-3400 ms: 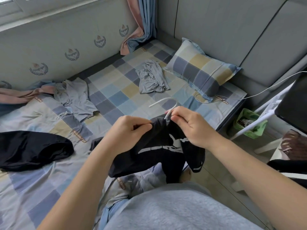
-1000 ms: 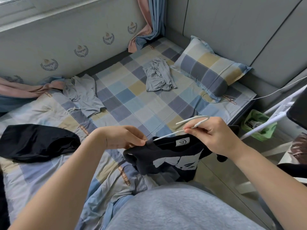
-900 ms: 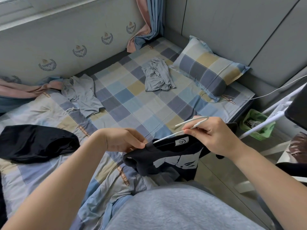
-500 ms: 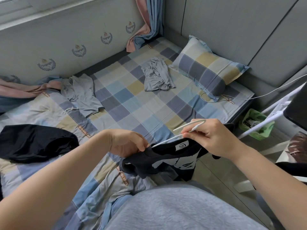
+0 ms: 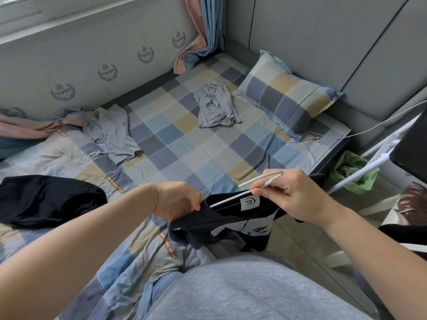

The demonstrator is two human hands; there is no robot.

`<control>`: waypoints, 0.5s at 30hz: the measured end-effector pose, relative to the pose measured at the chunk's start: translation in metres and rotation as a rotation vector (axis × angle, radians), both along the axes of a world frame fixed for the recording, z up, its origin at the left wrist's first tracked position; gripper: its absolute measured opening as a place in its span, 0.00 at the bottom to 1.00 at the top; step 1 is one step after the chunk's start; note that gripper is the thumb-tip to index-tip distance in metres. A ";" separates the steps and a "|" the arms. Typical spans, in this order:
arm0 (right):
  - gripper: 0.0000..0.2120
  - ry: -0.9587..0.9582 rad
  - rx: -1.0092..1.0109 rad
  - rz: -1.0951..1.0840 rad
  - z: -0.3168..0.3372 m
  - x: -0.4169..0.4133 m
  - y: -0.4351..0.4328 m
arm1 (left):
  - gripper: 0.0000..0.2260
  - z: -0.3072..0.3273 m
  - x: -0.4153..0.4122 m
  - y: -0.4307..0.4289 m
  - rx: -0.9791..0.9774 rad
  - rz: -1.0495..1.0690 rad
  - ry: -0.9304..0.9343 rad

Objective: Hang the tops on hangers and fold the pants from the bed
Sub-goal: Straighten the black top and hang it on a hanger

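Here we are mid-hang. The left hand (image 5: 175, 200) pinches the shoulder edge of the black top (image 5: 226, 229), fingers curled tight on the cloth. The right hand (image 5: 298, 197) grips the white hanger (image 5: 231, 199) just under its hook. The top is held up off the bed (image 5: 184, 144), in front of the person's lap and close to the mattress edge. Its neck label faces up, and one hanger arm runs along the collar towards the left hand.

Now the risks. That hanger arm looks only partly under the shoulder. If the left hand lets go before the cloth is pulled over the tip, I'd expect that side to slide straight off. The other hanger arm is hidden behind the right hand, so I can't tell whether that shoulder is seated at all. Tugging hard across a thin wire could stretch the collar. Most of the top hangs bunched below, and that loose weight could drag it through the neck hole. If it drops, it likely lands by the bed edge or on the floor.

Plenty waits behind: a grey garment (image 5: 216, 105) beside the pillow (image 5: 284, 95), grey trousers (image 5: 111, 132) near the wall, and a black piece (image 5: 46, 199) at the left.
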State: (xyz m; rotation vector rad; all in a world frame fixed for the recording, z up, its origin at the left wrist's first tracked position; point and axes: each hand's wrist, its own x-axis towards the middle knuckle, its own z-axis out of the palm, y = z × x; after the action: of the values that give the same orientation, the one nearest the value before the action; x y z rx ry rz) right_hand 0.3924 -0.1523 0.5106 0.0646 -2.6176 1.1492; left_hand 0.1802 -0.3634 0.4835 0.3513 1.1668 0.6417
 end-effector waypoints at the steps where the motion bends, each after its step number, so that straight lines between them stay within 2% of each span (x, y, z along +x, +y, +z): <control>1: 0.09 -0.005 0.004 -0.012 0.000 0.001 0.000 | 0.13 0.003 -0.001 0.001 0.006 0.019 0.029; 3: 0.09 -0.024 0.010 -0.033 -0.001 0.002 0.001 | 0.09 0.014 -0.002 0.005 0.065 0.034 0.196; 6: 0.08 -0.060 -0.009 -0.077 -0.004 0.001 0.002 | 0.01 0.036 -0.003 0.010 0.237 -0.070 0.796; 7: 0.07 -0.090 -0.034 -0.098 -0.005 0.000 0.005 | 0.01 0.043 -0.003 0.011 0.296 -0.091 0.950; 11: 0.04 -0.197 -0.062 -0.203 -0.011 -0.003 0.010 | 0.08 0.067 0.003 0.008 0.429 -0.034 1.202; 15: 0.06 -0.053 -0.208 -0.304 -0.005 -0.003 0.004 | 0.09 0.076 0.011 0.005 0.544 -0.053 1.444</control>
State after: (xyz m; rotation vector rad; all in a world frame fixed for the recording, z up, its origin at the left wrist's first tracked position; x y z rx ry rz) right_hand 0.3890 -0.1486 0.5054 -0.3960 -2.4252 1.3137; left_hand 0.1913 -0.3582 0.5590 1.4553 2.3105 0.6262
